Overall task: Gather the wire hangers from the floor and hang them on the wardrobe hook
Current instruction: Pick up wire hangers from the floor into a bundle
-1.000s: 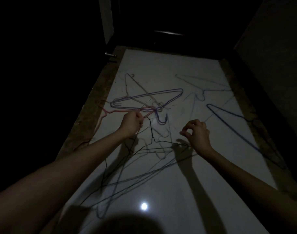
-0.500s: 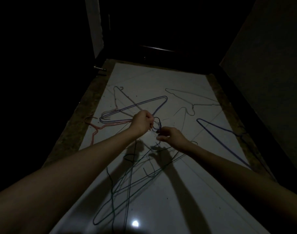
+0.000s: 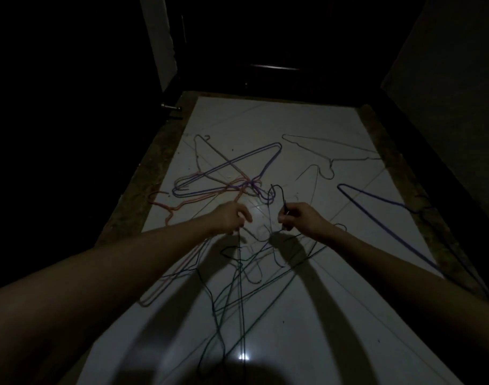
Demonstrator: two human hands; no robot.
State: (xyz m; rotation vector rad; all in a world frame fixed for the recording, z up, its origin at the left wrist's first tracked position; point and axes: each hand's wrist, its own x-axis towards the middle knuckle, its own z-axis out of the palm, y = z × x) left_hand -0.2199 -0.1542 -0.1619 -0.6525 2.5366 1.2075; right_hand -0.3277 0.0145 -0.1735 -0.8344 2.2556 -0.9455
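both hands are out over the white floor [image 3: 307, 315], forearms reaching forward and down, roughly level with each other and a little apart. left hand [image 3: 232, 218] is curled, knuckles up, fingers closed around thin wire: a dark strand drops straight down from under it, and pink wire seems to run into the fist from ahead, though the light is too dim to say how many hangers it holds. right hand [image 3: 301, 219] pinches the neck of a dark hanger [image 3: 278, 190], whose hook curves up just ahead of the fingers; its lower wires trail down into the tangle of dark green hangers [image 3: 232, 287] below the wrists. step in hand, as judged: still gathering, early on. most hangers lie on the floor: purple hanger [image 3: 232, 165] crossed with a pink hanger [image 3: 182, 205] ahead of the left hand, pale hanger [image 3: 329, 151] further off to the right, blue hanger [image 3: 382, 215] well apart along the right edge. wardrobe hook not visible; surroundings are black. next move likely calls for lifting the pinched hanger free of the tangle without dragging the others, then passing it to the left hand so the right can reach again. snagging looks probable.
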